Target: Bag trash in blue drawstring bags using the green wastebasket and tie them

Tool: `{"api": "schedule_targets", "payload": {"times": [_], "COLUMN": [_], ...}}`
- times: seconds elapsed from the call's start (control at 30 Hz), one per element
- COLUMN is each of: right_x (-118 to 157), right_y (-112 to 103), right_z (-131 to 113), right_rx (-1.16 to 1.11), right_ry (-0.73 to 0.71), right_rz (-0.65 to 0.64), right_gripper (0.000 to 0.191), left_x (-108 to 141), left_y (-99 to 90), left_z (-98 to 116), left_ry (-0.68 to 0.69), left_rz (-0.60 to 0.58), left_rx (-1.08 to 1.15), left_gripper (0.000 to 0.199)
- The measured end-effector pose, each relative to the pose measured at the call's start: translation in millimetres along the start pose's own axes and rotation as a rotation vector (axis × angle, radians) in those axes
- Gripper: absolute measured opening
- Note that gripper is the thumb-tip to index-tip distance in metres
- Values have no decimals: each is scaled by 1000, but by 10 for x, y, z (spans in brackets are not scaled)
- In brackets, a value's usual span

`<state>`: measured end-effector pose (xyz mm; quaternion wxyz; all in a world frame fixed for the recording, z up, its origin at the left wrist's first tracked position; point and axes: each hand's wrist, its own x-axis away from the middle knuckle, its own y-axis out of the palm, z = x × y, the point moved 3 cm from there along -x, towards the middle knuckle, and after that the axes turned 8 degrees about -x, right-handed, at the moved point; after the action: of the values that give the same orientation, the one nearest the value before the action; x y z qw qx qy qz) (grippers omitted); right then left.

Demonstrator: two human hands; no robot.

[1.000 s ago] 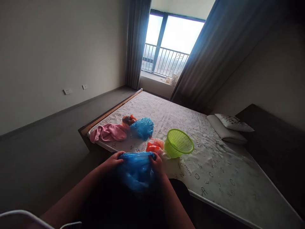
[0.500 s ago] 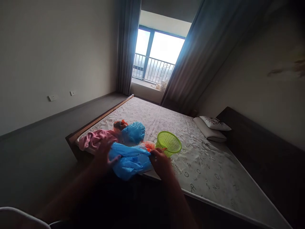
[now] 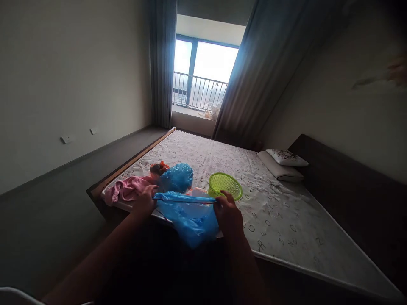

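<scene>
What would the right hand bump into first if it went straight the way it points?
Probably the lime-green plastic mesh basket on the letter-patterned white mattress: the right hand, pinching a thin blue plastic bag, points toward it. Depth is unclear, so the hand might pass above the rim.

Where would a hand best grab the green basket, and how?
Probably by the rim of the green basket, on the side away from the blue bag, fingers inside and thumb outside: its open mouth shows and that side looks unobstructed.

A green basket (image 3: 225,186) and pink cloth (image 3: 129,190) on letter-patterned white mattress (image 3: 273,216).
</scene>
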<state>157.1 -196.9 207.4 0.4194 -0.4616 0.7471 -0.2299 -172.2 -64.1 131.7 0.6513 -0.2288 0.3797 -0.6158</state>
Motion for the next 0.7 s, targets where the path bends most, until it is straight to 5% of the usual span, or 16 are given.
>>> {"api": "schedule_targets", "payload": {"times": [0.1,0.23,0.4,0.53,0.7], "right_x": [65,131,-132,-425,-509], "right_y": [208,593,547,140,-174], "right_z": [44,-256,-349,-52,276], "right_rx": [68,-20,-3,-129,-252], "right_ry": [81,-95,-76,114,213], "right_rz": [22,-20,-49,-19,82], "right_gripper": [52,83,24,18,20], "left_x": [3,104,229,101,-219], "left_y": [55,205,103,-26,158], "left_z": [67,575,1001,732,103], "left_ry": [-75,-23,268,261,-64], "left_rz": [-126,-303,-328,-156,-151], "left_rx": [256,518,271,-85,-215], "left_gripper": [48,51,51,60,53]}}
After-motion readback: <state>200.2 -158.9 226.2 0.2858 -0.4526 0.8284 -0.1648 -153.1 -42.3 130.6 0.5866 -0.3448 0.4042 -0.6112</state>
